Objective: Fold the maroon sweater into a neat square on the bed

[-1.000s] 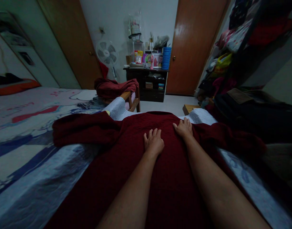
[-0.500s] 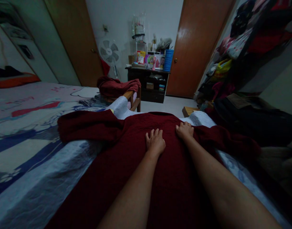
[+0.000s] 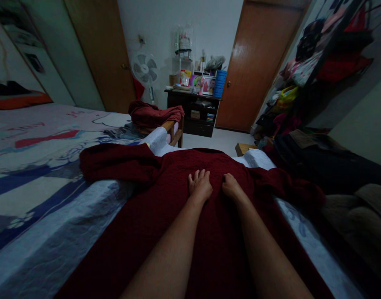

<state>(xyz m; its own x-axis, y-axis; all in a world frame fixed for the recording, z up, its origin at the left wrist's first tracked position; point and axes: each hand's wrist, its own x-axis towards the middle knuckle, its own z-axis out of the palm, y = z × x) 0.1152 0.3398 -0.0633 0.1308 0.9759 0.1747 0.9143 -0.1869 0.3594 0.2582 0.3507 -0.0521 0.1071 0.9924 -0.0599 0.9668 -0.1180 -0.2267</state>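
Observation:
A dark red long-sleeved garment (image 3: 165,216) lies spread over a light bluish quilted cover, its neck end away from me and its sleeves out to both sides. My left hand (image 3: 201,185) rests flat on the upper body of the garment, fingers spread. Just to its right, my right hand (image 3: 231,185) touches the same cloth with its fingers curled in. Whether a pinch of cloth is inside those fingers is hidden. Small creases run through the fabric around both hands.
The quilted cover (image 3: 94,211) shows on either side of the garment. To the left is a bed with a printed sheet (image 3: 53,166). A reddish cloth (image 3: 156,114) hangs over a wooden frame ahead. Dark folded clothes (image 3: 333,158) are piled at right. A fan (image 3: 145,68) stands behind.
My right hand has moved left and toward me, closer to my left hand, and its fingers have curled. My left hand has barely shifted. The view has turned slightly.

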